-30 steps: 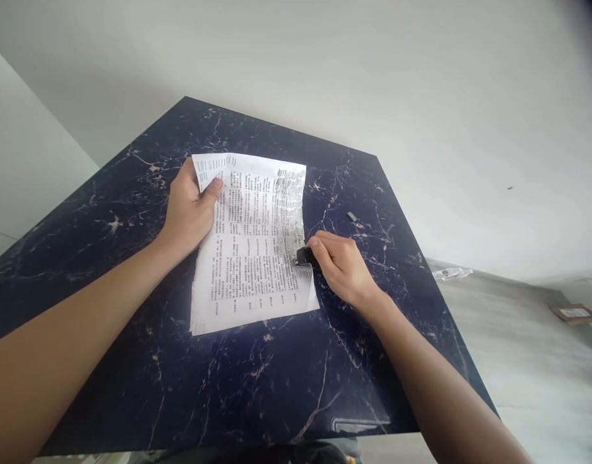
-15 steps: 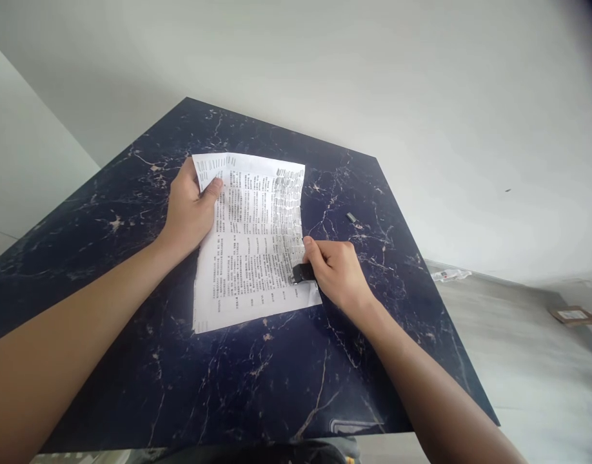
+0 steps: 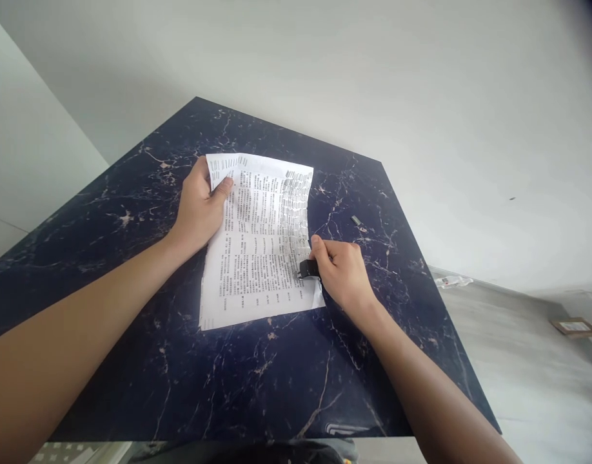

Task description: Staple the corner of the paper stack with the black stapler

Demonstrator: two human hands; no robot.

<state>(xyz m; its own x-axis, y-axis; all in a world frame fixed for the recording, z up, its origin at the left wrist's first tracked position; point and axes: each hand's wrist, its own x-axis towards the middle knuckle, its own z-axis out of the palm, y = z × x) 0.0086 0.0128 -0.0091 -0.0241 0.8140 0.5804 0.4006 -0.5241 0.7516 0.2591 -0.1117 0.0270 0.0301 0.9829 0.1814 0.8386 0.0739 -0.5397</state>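
White paper [image 3: 264,238], rows of black print [image 3: 242,206] illegibly small

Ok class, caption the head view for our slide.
Left hand grips printed paper while right hand holds a black tool at its edge, over a marbled table.

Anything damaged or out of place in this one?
The printed paper looks odd: its right side curves, and the near right corner by the black tool in the right hand appears creased instead of flat. Nothing looks spilled.
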